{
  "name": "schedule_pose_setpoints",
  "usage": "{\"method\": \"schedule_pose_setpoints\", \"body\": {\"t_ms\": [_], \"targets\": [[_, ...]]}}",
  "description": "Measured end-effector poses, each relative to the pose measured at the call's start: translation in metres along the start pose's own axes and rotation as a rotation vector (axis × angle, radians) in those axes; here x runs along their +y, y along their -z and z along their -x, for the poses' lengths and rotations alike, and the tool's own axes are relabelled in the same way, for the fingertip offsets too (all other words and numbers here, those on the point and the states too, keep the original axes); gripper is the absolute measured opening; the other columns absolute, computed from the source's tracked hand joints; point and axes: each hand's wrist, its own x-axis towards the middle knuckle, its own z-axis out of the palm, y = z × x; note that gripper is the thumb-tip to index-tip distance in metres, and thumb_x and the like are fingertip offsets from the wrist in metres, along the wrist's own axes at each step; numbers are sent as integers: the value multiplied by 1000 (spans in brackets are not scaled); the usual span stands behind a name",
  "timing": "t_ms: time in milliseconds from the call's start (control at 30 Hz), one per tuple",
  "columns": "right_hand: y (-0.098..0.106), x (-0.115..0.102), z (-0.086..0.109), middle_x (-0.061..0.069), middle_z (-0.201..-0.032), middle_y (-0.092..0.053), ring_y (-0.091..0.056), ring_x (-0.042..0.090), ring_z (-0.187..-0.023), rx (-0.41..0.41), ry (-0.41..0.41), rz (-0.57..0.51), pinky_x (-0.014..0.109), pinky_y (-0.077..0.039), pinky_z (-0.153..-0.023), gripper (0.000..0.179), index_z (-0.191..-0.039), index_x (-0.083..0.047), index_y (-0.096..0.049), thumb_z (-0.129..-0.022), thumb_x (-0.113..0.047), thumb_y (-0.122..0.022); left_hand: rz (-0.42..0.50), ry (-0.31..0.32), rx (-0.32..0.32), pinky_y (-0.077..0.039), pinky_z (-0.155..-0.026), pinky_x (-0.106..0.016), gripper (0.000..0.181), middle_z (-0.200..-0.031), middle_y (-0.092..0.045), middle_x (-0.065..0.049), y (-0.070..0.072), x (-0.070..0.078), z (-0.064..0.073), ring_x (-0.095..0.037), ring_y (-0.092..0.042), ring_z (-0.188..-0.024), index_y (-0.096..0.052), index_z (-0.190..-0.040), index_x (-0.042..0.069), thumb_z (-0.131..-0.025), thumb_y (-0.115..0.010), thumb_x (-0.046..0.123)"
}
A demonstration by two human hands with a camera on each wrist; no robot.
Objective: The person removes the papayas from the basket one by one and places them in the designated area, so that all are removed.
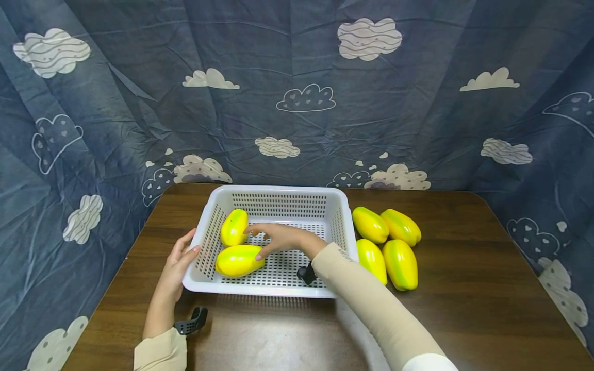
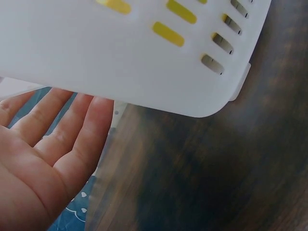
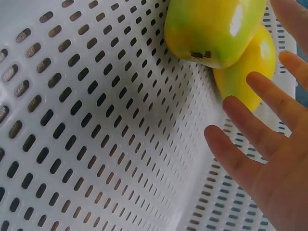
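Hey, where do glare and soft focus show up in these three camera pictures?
Head view: pale glare on the table in front of the white basket; left wrist view: the wood grain looks soft and smeary; right wrist view: bright white highlights on the glossy yellow fruit.
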Motion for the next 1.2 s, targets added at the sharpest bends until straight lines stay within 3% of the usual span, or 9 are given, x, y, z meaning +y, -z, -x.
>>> {"method": "schedule_pose_setpoints", "body": {"t_ms": [433,600,867,1200], "targets": [[-8,-5,-14,5,-129,-47,-41,18,-118,-69,-78,87,35,-30,-98,60,-130,-18,-45,-76,-17,-72,-14,12,9,-49,-73,-32,51,-131,-36,-22,0,0,1,-12,-56,-95,-21,-142,12,-96,-41,23],[-12,-8,-17,3,-128,-48,-41,17,-118,-75,-103,118,33,-30,-98,60,-130,-20,-46,-76,-17,-72,-8,13,9,-49,-73,-32,51,-131,-38,-20,0,-1,1,-12,-56,-96,-21,-142,13,-96,-41,23],[-15,-10,-20,1,-128,-47,-40,15,-119,-78,-118,150,30,-28,-99,59,-129,-20,-47,-75,-16,-72,-3,14,5,-49,-73,-32,51,-134,-34,-24,1,-2,0,-13,-56,-97,-21,-142,13,-96,-41,23],[-13,-10,-20,-1,-111,-54,-48,12,-104,-59,-130,175,30,-36,-91,53,-123,-23,-51,-75,-19,-72,-3,17,9,-49,-73,-30,51,-133,-35,-24,0,-1,-1,-11,-56,-95,-21,-142,13,-96,-41,22]]}}
